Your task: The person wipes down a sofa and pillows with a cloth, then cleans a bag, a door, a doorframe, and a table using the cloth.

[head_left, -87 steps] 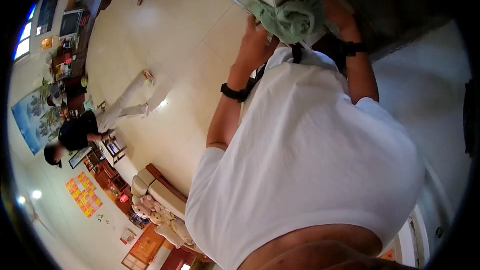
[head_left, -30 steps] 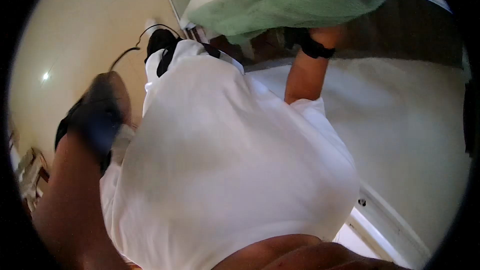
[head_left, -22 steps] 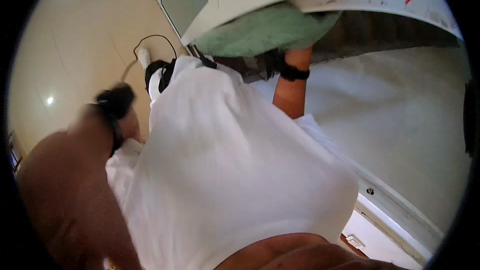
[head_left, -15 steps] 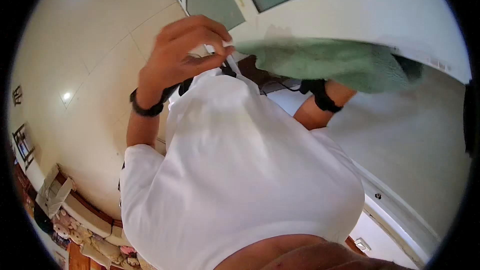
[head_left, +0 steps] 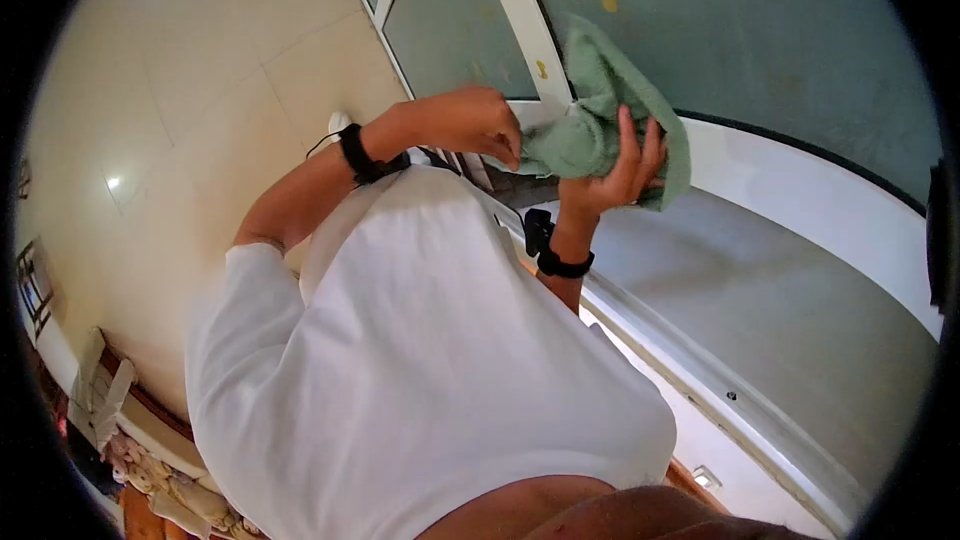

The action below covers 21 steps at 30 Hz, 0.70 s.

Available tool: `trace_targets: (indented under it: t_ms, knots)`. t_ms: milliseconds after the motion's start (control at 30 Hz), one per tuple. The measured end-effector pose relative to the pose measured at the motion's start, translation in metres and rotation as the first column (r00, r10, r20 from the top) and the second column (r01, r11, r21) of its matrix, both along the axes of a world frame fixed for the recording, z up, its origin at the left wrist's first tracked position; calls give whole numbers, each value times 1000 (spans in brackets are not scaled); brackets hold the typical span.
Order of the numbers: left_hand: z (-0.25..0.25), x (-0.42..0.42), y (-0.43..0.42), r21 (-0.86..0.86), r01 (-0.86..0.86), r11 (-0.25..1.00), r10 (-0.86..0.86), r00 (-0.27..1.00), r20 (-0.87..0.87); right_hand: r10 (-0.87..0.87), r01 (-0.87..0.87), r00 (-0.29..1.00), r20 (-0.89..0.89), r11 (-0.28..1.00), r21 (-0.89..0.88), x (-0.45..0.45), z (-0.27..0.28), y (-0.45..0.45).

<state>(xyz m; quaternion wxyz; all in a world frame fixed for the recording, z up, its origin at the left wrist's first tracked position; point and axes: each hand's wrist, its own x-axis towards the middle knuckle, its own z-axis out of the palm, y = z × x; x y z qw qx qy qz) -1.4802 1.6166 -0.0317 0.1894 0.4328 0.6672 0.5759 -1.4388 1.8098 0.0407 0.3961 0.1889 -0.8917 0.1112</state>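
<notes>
A green cloth (head_left: pixel 578 146) is bunched up in front of me, its upper corner standing free against the door. My right hand (head_left: pixel 625 175) grips it from below and the right, fingers wrapped over the folds. At the cloth's narrow left end, my left hand (head_left: pixel 485 123) is closed with fingers bent down, pinching the fabric. The left fingertips are partly hidden. Black bands (head_left: pixel 357 153) are worn on both wrists, the right band (head_left: pixel 560 262) carrying a small black box.
A white-framed door (head_left: pixel 780 165) with frosted glass panes (head_left: pixel 720 30) spans the upper right, close to the cloth. Its metal track (head_left: pixel 690 365) runs along the right. Pale floor tiles (head_left: pixel 190 90) lie at left. A sofa (head_left: pixel 150 415) with plush toys (head_left: pixel 150 470) stands lower left.
The cloth went from stretched out and blurred at right to bunched up nearer the middle. My left hand moved right onto its end; my right hand came into sight around it.
</notes>
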Motion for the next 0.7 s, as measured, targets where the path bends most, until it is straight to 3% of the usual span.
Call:
trace_targets:
  t_ms: [67,133,200,233,267,300,333,400,433,533,633,700]
  knots:
    - [4,-9,6,14,90,996,-87,983,-161,9,-9,1000,2,999,-39,-3,11,-6]
    - [21,-19,13,41,89,995,-82,985,-154,161,-164,984,-72,986,-39,-13,37,-18]
    - [18,-34,26,39,36,999,-22,950,-312,152,-156,985,-80,987,-47,-20,42,-26]
    - [15,-37,30,35,40,999,-27,947,-321,132,-131,991,28,990,-51,-25,36,-27]
    - [5,-41,36,151,-104,983,147,940,-307,113,-107,985,132,993,-54,-31,28,-28]
    - [-7,-43,39,262,-242,934,313,908,-278,25,-33,988,149,998,53,-38,12,-26]
    - [-20,-44,38,256,-238,937,310,904,-295,26,-32,991,134,999,43,-38,-5,-26]
    - [-53,-47,38,20,-381,924,379,911,-162,-72,35,972,224,986,164,-41,-41,-26]
    - [-76,-49,40,147,-404,903,426,888,-173,-70,36,973,221,987,155,-39,-56,-29]
    - [-125,-49,48,220,-503,836,530,844,-81,-81,64,949,303,996,66,-24,-83,-38]
    - [-107,-69,26,156,-548,822,570,797,-200,-76,85,937,341,996,-11,-26,-80,-42]
    - [-67,-80,6,131,-598,791,611,756,-237,-95,118,951,294,991,-63,-24,-53,-50]
